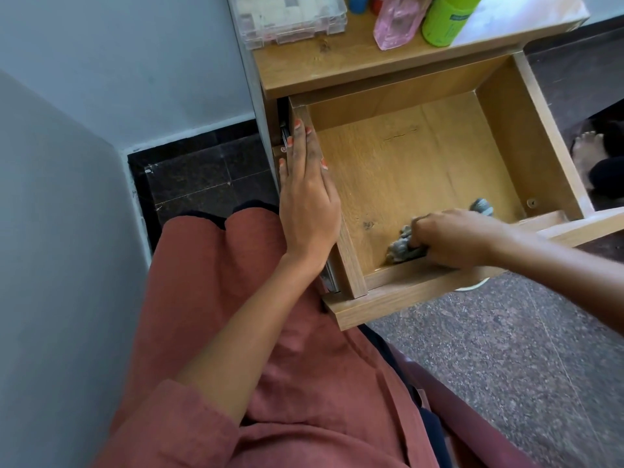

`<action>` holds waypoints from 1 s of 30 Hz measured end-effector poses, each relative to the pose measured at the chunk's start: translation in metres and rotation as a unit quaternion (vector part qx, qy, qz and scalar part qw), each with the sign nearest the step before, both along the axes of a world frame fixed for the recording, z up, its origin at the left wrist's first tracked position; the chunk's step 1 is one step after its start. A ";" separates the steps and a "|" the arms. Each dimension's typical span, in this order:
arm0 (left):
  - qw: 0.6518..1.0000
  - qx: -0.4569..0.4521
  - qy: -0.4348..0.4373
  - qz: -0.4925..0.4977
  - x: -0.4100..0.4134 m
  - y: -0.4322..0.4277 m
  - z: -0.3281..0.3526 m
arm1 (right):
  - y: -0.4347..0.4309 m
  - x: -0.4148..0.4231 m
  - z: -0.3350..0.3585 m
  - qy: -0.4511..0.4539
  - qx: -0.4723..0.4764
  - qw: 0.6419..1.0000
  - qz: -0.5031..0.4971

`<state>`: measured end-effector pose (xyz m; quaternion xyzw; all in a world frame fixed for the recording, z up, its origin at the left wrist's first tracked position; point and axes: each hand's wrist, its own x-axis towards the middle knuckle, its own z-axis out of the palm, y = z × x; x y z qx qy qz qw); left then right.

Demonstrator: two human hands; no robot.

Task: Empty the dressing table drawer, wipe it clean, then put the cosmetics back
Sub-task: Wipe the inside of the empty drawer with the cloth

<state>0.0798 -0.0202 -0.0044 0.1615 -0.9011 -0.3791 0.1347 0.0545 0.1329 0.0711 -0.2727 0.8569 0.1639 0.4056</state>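
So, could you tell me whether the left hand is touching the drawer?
Touching: the head view shows the left hand lying flat on the drawer side wall's top edge.

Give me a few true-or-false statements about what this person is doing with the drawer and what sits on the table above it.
1. The drawer is pulled open and holds no cosmetics. True.
2. The right hand presses a grey cloth onto the drawer floor near its front edge. True.
3. The left hand is lifting a bottle out of the drawer. False: it lies flat along the drawer's left side wall, holding nothing.
4. A green bottle lies on its side inside the drawer. False: it stands on the table top behind the drawer.
5. A clear plastic organiser box sits on the table top, left of a pink pouch. True.
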 end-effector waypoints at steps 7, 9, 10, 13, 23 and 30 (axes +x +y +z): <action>0.999 -0.020 -0.025 -0.006 0.000 -0.001 0.003 | -0.031 0.025 -0.007 -0.041 -0.124 0.991 -0.014; 0.999 -0.032 -0.039 -0.013 0.000 -0.002 0.003 | -0.020 0.021 -0.005 -0.053 -0.125 0.989 -0.053; 0.998 -0.037 -0.044 -0.016 0.000 -0.002 0.003 | -0.013 0.018 -0.004 -0.062 -0.123 0.988 -0.071; 0.998 -0.040 -0.048 -0.017 0.001 -0.002 0.005 | 0.010 0.001 -0.005 -0.072 -0.102 0.986 -0.112; 0.998 -0.039 -0.045 -0.009 0.001 0.000 0.004 | 0.105 -0.071 -0.007 -0.006 0.027 0.971 -0.237; 0.999 -0.035 -0.041 -0.005 0.001 0.000 0.004 | 0.076 -0.046 -0.006 0.067 0.078 0.987 -0.126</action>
